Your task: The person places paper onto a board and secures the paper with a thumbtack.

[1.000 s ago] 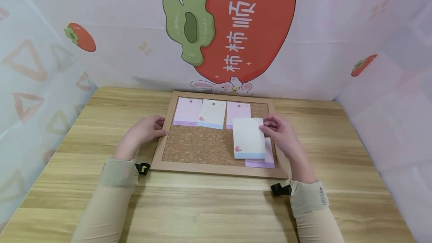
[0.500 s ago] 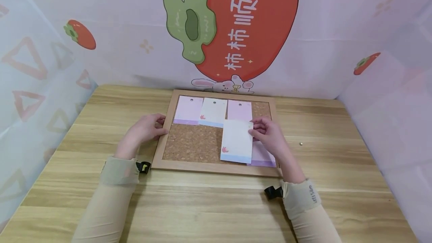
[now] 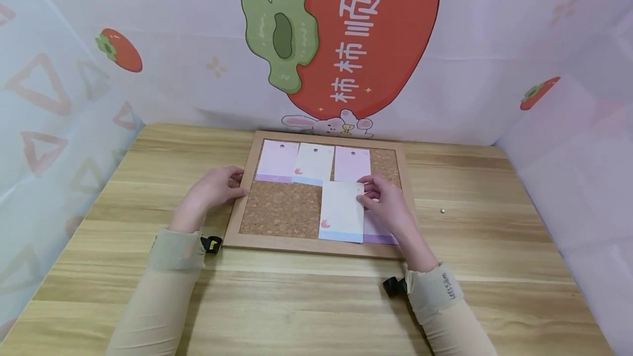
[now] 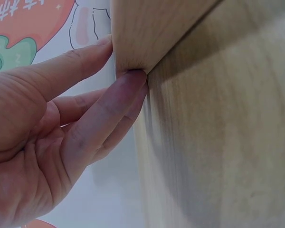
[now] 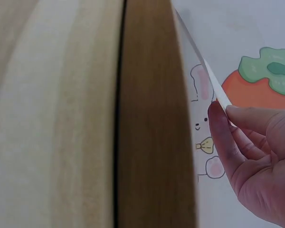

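My right hand (image 3: 386, 202) pinches a white note sheet (image 3: 341, 210) by its right edge, thumb against fingers. The sheet has a blue bottom band and a small red print. It is over the lower right of a wood-framed corkboard (image 3: 284, 210), partly covering a purple note (image 3: 379, 229). In the right wrist view the sheet (image 5: 216, 88) is edge-on, apart from the board. My left hand (image 3: 212, 188) holds the board's left frame, thumb at the top edge and fingers low against its side (image 4: 128, 38).
Across the board's top hang a pink-purple note (image 3: 277, 161), a white note (image 3: 313, 165) and another pink note (image 3: 352, 163), each with a metal thumbtack. One loose thumbtack (image 3: 442, 211) lies on the wooden table (image 3: 296, 301) right of the board. A printed cloth (image 3: 173, 87) stands behind.
The right hand has carried the white note left and slightly toward the person, uncovering more of the purple note. The loose thumbtack has come into sight. The left hand has stayed at the frame.
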Demonstrator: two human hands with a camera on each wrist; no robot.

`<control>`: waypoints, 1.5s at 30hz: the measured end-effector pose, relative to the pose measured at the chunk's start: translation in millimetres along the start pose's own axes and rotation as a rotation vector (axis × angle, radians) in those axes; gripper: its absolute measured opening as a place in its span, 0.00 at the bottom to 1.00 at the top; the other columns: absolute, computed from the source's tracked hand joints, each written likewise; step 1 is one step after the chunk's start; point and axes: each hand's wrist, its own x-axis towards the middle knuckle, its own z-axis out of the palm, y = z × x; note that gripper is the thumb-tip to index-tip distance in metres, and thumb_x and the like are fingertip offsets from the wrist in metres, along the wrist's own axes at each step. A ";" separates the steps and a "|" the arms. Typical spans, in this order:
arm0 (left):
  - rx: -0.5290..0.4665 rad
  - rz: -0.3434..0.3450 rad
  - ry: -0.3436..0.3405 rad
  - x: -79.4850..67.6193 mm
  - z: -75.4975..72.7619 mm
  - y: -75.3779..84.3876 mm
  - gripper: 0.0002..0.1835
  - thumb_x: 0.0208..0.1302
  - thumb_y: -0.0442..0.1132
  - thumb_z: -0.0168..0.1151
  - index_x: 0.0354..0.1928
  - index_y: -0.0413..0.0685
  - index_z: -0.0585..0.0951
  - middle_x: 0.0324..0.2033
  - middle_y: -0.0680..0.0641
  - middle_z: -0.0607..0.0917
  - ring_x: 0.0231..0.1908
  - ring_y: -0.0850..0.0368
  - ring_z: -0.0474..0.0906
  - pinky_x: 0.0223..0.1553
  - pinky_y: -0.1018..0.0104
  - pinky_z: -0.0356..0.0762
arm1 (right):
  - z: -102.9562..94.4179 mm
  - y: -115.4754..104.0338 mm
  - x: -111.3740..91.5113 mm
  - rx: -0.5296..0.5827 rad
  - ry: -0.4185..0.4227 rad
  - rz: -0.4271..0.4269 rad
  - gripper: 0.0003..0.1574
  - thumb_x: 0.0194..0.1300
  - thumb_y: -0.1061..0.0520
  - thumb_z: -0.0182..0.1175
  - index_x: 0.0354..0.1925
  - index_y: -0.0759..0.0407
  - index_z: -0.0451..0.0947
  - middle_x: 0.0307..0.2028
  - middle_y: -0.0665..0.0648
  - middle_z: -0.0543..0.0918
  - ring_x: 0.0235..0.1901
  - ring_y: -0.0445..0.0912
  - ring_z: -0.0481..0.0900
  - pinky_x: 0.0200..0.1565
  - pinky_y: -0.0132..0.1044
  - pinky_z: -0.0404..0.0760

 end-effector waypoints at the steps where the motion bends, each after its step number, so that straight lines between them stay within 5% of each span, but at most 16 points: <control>1: -0.004 -0.002 -0.001 0.0 0.2 0.4 0.32 0.70 0.36 0.62 0.69 0.26 0.64 0.60 0.26 0.77 0.57 0.35 0.79 0.50 0.56 0.85 | 1.1 -0.3 0.0 -0.017 0.003 0.002 0.23 0.64 0.67 0.65 0.58 0.64 0.75 0.44 0.65 0.85 0.42 0.51 0.85 0.44 0.37 0.86; 7: -0.034 -0.014 -0.006 0.6 0.9 -0.1 0.32 0.70 0.36 0.61 0.70 0.27 0.63 0.60 0.27 0.76 0.58 0.35 0.79 0.49 0.58 0.86 | 4.1 -3.6 -2.9 -0.121 -0.027 -0.018 0.33 0.61 0.68 0.66 0.64 0.59 0.72 0.46 0.62 0.83 0.45 0.52 0.84 0.50 0.45 0.85; 27: -0.085 -0.029 -0.019 -1.1 -0.4 1.4 0.33 0.69 0.34 0.61 0.70 0.26 0.61 0.61 0.26 0.75 0.57 0.35 0.79 0.47 0.60 0.86 | 12.6 -15.0 -8.7 -0.418 -0.138 -0.143 0.50 0.56 0.69 0.71 0.74 0.61 0.61 0.62 0.66 0.77 0.43 0.51 0.80 0.49 0.44 0.84; 36: -0.076 -0.028 -0.017 1.4 0.9 -1.0 0.33 0.70 0.34 0.61 0.71 0.27 0.61 0.63 0.27 0.74 0.58 0.35 0.78 0.48 0.60 0.86 | 17.5 -17.0 -10.9 -0.449 -0.103 -0.156 0.51 0.57 0.67 0.71 0.74 0.64 0.59 0.68 0.68 0.71 0.65 0.61 0.74 0.65 0.53 0.75; 45: -0.089 -0.028 -0.026 0.2 -0.3 1.9 0.33 0.70 0.34 0.61 0.70 0.26 0.61 0.62 0.26 0.74 0.58 0.35 0.78 0.48 0.59 0.86 | 18.5 -14.2 -13.8 -0.522 -0.098 -0.210 0.35 0.59 0.65 0.70 0.63 0.68 0.73 0.69 0.70 0.68 0.66 0.64 0.71 0.67 0.55 0.73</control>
